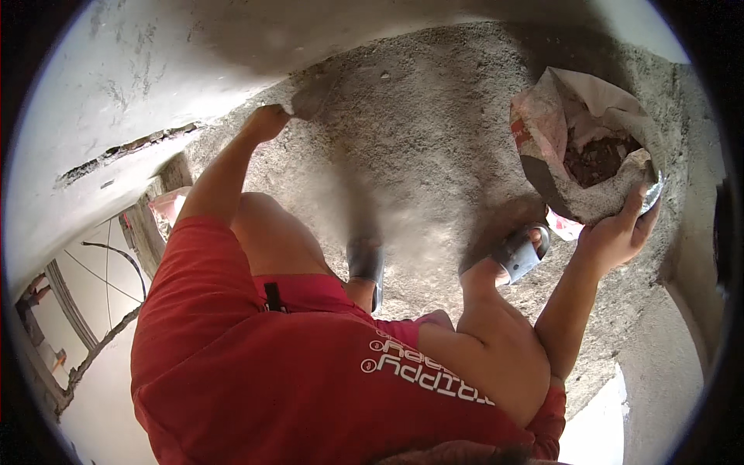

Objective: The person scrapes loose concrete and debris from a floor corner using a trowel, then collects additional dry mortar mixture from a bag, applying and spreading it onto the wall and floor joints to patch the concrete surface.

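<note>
Left hand [267, 122], toward eleven o'clock, closed round blurred scraper [312, 99] at floor [434, 132]. Right hand [618, 236], three o'clock, part-curled, gripping sack [570, 190], two o'clock; rubble [601, 159] inside. Probably scraping-up; next calls for level blade, steady sack.

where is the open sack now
In the head view, the open sack is on the rough floor at upper right, the right hand on its near edge.

A rough, grey, dusty concrete-like floor [434, 147] bears an open, crumpled whitish sack [542, 116] with a reddish patch, toward the right. Dark grey open-toed slides [521, 256], worn on two feet, rest there too, one beside the sack.
</note>
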`<state>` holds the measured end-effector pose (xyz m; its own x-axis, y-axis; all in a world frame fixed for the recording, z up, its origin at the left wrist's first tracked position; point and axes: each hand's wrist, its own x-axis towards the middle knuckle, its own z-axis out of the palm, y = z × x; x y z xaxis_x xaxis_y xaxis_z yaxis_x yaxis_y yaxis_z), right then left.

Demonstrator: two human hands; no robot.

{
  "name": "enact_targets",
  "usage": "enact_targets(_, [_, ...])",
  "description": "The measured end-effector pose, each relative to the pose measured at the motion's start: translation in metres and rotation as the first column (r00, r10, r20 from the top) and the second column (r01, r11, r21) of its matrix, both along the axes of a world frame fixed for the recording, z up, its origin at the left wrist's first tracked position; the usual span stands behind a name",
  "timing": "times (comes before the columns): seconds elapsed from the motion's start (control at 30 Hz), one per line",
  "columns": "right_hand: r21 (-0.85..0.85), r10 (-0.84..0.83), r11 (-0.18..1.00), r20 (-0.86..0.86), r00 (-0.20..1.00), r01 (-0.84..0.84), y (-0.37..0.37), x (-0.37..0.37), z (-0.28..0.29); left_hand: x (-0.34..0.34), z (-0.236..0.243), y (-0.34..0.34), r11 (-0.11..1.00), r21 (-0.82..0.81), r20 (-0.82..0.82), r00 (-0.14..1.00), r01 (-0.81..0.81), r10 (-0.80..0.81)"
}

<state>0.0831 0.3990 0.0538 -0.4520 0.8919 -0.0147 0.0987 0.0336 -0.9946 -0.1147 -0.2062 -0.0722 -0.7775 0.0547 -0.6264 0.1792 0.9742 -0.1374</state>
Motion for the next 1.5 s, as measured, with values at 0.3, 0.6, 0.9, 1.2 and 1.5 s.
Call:
enact_targets(0.3, [0.117,0.031,0.993,0.028,0.999,-0.034,0.002,-0.003,-0.003,0.041,-0.048,0.071,0.975,-0.209,0.026,0.996,-0.078,0.085])
enact_targets(0.6, [-0.002,0.008,1.000,-0.137,0.991,-0.008,0.005,0.003,-0.007,0.036,-0.057,0.255,0.993,-0.057,0.108,0.989,0.105,-0.098])
enact_targets(0.9, [0.014,0.033,0.999,-0.154,0.988,-0.032,0.015,0.003,-0.008,0.091,-0.018,0.242,0.997,0.065,0.139,0.989,-0.052,0.043])
enact_targets(1.2, [0.001,0.003,1.000,-0.112,0.994,-0.003,0.012,0.009,-0.005,-0.035,-0.045,0.198,0.982,-0.173,-0.048,0.995,0.076,-0.086])
enact_targets(1.5, [-0.089,0.106,0.990,-0.072,0.992,-0.112,0.022,0.005,0.003,-0.052,-0.043,0.186,0.971,-0.190,-0.239,0.952,0.145,-0.190])
